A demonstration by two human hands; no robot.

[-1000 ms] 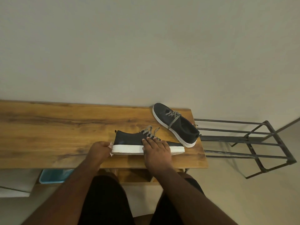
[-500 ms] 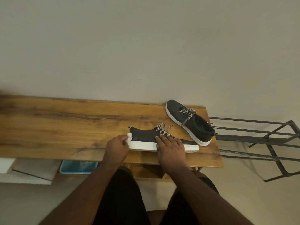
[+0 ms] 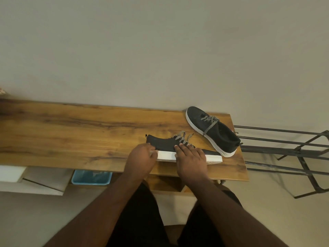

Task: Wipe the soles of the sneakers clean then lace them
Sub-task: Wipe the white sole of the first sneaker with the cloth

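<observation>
- The wooden surface (image 3: 71,136) carries both sneakers at its right end, in front of a plain wall; this is where all the work takes place.
- A metal rack (image 3: 288,154) stands just off the right end of the surface, and a blue tray (image 3: 90,177) sits below the front edge; neither seems to play a part in the task.
- The far sneaker (image 3: 213,132) sits upright near the right back corner, well apart from both hands, its patterned lace looking loose and only partly threaded. Whether its sole has been wiped cannot be told from here.
- The near sneaker (image 3: 163,145) lies along the front edge, tipped so its white sole (image 3: 166,155) faces the person, heel to the left. Its lace ends sprawl untied above the tongue.
- The right hand (image 3: 191,157) rests on the middle of this sneaker, fingers fairly straight and spread over the upper and sole, pressing it steady.
- The left hand (image 3: 140,157) curls its fingers around a small white wipe (image 3: 153,153) held against the heel end of the sole.
- Judging by this, the task is in its wiping stage on sneaker 1 of 2; lacing both appears to remain.
</observation>
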